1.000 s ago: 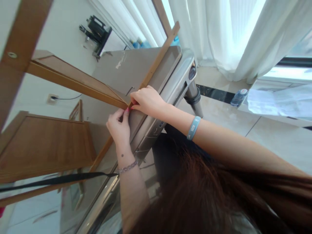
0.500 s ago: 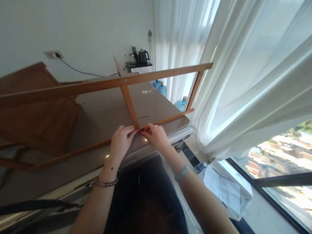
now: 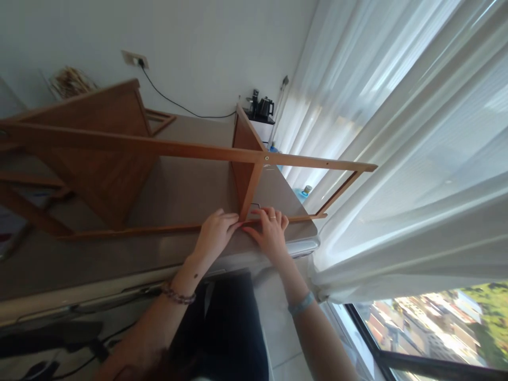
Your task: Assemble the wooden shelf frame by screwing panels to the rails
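Note:
A wooden frame (image 3: 190,151) with two long rails stands on its side on the table. At the near rail, my left hand (image 3: 216,233) is closed on the wood, thumb and fingers pressed beside the joint with a crosspiece (image 3: 250,190). My right hand (image 3: 270,233) is just right of that joint, its thumb and fingers apart around the near rail. Behind its fingertips an L-shaped hex key (image 3: 256,205) lies on the table, partly hidden. A metal fastener (image 3: 266,157) shows in the far rail above the crosspiece. Whatever sits under my fingertips is hidden.
Brown wooden panels (image 3: 115,116) lean at the left within the frame. The table (image 3: 186,185) has its right corner near white curtains (image 3: 357,116). A black kettle (image 3: 265,107) stands at the back, and a cable (image 3: 174,108) runs from the wall socket.
The view has turned and shifted, so more of the panel behind the crosspiece shows. My right hand's fingers have spread from a pinch at the joint; my left hand stays there.

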`<state>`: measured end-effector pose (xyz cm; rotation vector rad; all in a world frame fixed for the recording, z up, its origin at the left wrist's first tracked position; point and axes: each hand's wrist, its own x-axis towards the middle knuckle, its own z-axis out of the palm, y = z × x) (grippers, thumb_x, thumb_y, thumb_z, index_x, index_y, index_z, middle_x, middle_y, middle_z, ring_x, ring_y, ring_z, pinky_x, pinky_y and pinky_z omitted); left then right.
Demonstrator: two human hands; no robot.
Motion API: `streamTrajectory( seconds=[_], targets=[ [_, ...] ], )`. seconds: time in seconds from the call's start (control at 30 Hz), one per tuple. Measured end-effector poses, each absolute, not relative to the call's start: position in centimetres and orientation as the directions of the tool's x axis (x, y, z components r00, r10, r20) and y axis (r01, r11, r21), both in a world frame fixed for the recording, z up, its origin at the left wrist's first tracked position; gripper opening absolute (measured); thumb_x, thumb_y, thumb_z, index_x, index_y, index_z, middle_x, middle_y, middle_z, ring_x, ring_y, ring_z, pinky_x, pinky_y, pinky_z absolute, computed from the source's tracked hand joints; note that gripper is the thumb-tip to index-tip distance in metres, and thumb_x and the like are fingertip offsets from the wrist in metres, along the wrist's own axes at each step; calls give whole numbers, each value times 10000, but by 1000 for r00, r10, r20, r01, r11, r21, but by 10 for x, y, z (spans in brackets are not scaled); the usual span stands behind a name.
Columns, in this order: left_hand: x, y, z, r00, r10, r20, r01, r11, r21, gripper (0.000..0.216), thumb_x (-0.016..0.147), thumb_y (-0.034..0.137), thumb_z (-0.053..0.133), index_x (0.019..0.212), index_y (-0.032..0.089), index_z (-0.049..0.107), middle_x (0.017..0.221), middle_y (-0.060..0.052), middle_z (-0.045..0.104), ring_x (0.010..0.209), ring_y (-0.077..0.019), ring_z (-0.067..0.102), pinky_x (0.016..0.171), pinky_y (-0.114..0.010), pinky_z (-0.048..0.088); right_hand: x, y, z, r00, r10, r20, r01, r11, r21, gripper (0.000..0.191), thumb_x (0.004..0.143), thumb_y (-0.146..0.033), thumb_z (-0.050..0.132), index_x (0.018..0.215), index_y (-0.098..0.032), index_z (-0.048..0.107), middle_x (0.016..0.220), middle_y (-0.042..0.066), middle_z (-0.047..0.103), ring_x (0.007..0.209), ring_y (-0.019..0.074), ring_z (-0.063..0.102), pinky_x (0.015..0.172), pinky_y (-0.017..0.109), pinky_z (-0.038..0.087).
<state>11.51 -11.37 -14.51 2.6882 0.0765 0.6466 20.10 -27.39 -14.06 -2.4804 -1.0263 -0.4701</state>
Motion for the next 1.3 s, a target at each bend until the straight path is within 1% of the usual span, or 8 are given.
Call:
streamTrajectory(
  seconds=[0.1,0.27,0.5,0.77,0.87,1.0,1.13,1.3],
  targets=[
    [115,-115,-143,894,139,427,-33,-928,371,256,967,313,496,831,189,674,808,-37,689,773,-200,517,705,-309,382,211,-273,-142,657,667,353,754,-559,-345,309,858,-537,646,996,-261,636,1072,40,659,1092,247,508,942,392,267],
    [116,-115,-144,898,138,418,-33,-926,377,254,965,282,495,791,185,652,802,-32,682,777,-204,527,711,-319,392,217,-274,-142,685,658,313,720,-544,-431,305,829,-529,686,918,-245,618,1000,19,664,1021,224,540,914,368,271],
    [116,-114,-147,907,115,406,-53,-924,380,116,911,218,577,965,190,676,991,-44,707,901,-216,574,835,-341,440,222,-274,-143,684,664,302,721,-555,-415,271,857,-522,650,889,-255,625,970,17,665,998,227,549,897,365,278],
    [112,-115,-144,912,128,390,-33,-925,379,158,895,239,585,1014,175,667,1091,-61,700,951,-245,581,885,-379,461,223,-275,-141,696,663,276,704,-554,-445,222,860,-493,657,885,-274,633,951,-8,668,978,215,553,886,364,279],
    [111,-117,-144,913,134,385,-30,-920,391,226,855,331,643,1010,167,665,1120,-71,693,972,-258,585,898,-391,464,226,-274,-140,685,676,269,714,-552,-431,230,819,-482,708,870,-272,628,938,-16,664,968,218,549,877,365,291],
    [112,-118,-144,915,157,371,-10,-912,410,292,863,428,641,982,163,673,1088,-78,700,960,-263,592,874,-398,471,231,-273,-138,639,719,273,753,-511,-416,222,811,-440,728,856,-255,614,921,-4,652,948,222,548,843,356,332],
    [114,-118,-143,916,176,361,5,-904,428,265,904,408,588,972,168,680,1042,-64,709,937,-244,589,859,-375,461,232,-273,-137,611,742,277,769,-471,-433,218,803,-396,748,853,-242,603,917,4,637,938,219,552,815,340,367],
    [112,-119,-139,931,178,320,13,-889,457,221,960,282,495,910,178,684,930,-34,706,885,-217,566,818,-346,441,229,-275,-142,615,729,300,770,-473,-429,281,785,-477,746,829,-244,596,895,12,625,924,237,545,800,352,373]
  ],
)
